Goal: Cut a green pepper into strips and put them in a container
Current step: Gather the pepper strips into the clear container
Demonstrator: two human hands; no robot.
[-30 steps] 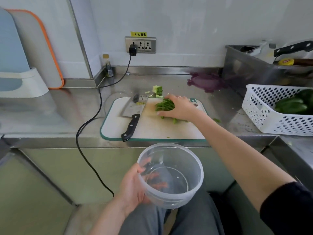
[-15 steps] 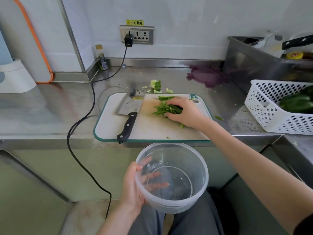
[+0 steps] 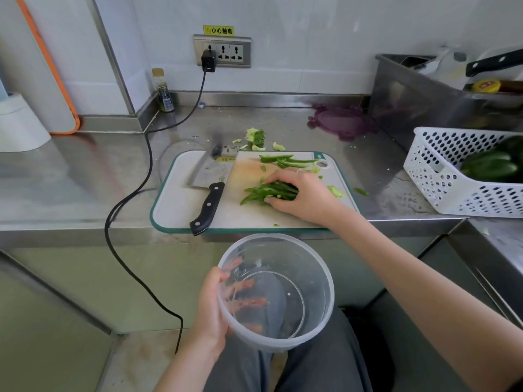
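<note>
Steel counter [image 3: 70, 176]: runs across the view, front edge toward the person; bears everything below except the tub.

Steel bin [image 3: 424, 103]: far right, against the wall; black-handled utensil and yellow cap showing above its rim.

White board [image 3: 181, 205], green-edged: lies flat near the counter's front edge, middle of view.

White basket [image 3: 441, 176], perforated: right of the board, apart from it; holds whole dark green peppers [image 3: 492, 165].

Clear tub [image 3: 322, 281], round, plastic: held below the counter's front edge, over the lap, mouth up. Nothing green inside it.

Right hand [image 3: 305, 193]: palm down on the board's right half, fingers curled around a bundle of strips.

Left hand [image 3: 210, 309]: clasps the tub's left wall, thumb at the rim, fingers visible through the plastic.

Cleaver [image 3: 208, 188], black handle: flat on the board's left half, blade toward the wall, handle end at the board's front edge. No hand on it.

Purple lid [image 3: 339, 123]: on the counter behind the board, near the bin.

Strips [image 3: 266, 192], green pepper: main bundle under the right hand's fingers, mid-board; a smaller loose group [image 3: 288, 161] lies at the board's far edge.

Core [image 3: 256, 136] and pale scraps: on the counter just behind the board.

Black cable [image 3: 147, 165]: from the wall socket across the counter and over its front edge.

Small bottle [image 3: 164, 90]: in the back corner by the wall.
</note>
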